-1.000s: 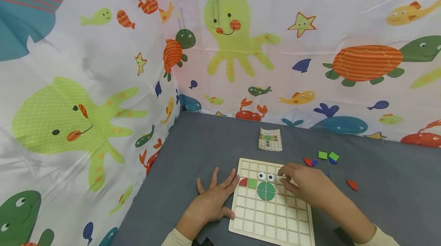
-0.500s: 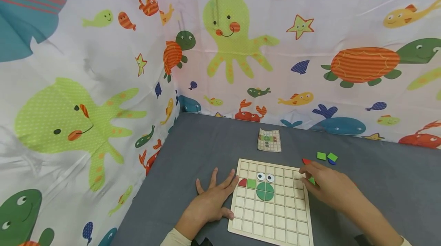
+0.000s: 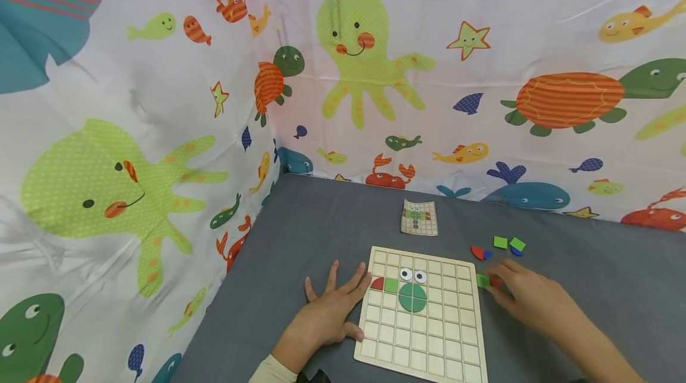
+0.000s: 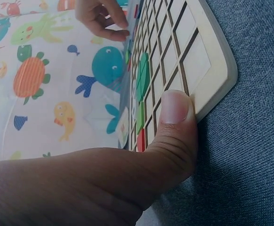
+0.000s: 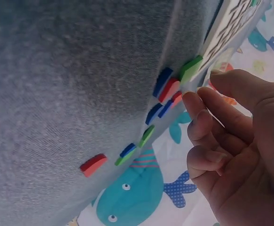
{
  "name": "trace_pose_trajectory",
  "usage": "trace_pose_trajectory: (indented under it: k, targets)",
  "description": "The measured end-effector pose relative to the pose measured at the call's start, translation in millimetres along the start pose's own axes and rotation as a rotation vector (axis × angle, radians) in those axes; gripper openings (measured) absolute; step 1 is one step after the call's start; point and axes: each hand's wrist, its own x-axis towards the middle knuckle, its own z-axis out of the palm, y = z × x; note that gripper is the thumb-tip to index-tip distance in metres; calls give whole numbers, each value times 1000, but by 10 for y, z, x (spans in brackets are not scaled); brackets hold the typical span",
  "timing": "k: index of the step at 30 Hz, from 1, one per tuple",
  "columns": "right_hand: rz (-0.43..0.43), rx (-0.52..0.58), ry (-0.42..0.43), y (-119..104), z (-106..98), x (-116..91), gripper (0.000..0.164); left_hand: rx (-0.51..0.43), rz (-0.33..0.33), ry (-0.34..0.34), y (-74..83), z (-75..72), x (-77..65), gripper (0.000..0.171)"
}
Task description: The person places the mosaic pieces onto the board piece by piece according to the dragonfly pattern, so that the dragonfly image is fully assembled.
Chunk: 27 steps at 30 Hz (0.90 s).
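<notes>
A wooden grid board (image 3: 429,341) lies on the grey cloth, bearing a green circle of quarter pieces (image 3: 412,298), two eye pieces (image 3: 413,276), a light green square (image 3: 391,286) and a red quarter piece (image 3: 377,283). My left hand (image 3: 327,314) rests with fingers spread at the board's left side; in the left wrist view its thumb (image 4: 176,110) presses on the board's border. Beyond the right edge, my right hand (image 3: 536,296) hovers by a loose green square (image 3: 483,280) and a red piece (image 3: 496,282). Its thumb and fingertips (image 5: 215,72) stand apart, with nothing visible between them.
More loose pieces lie behind the right hand: a red quarter (image 3: 477,252), green squares (image 3: 500,242) and blue pieces (image 3: 517,251). A pattern card (image 3: 419,218) lies behind the board. Printed sea-animal cloth (image 3: 455,85) walls the back and left.
My right hand has moved from over the board to the loose pieces at its right, uncovering the board's upper right cells. The left hand stays in place.
</notes>
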Motion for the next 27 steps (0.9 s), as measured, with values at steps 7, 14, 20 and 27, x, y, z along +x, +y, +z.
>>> trace_pose_trajectory:
  k: [7, 14, 20, 27]
  targets:
    - [-21, -15, -8, 2, 67, 11, 31, 4, -3, 6, -10, 2, 0, 113]
    - [-15, -11, -6, 16, 119, 43, 33, 5, -3, -1, -11, 18, -5, 113]
    - [-13, -25, -8, 41, 124, 98, 33, 9, -2, 1, 5, 4, 3, 113]
    - [-14, -40, -14, 63, 132, 134, 31, 9, -6, -9, 24, 0, 12, 112]
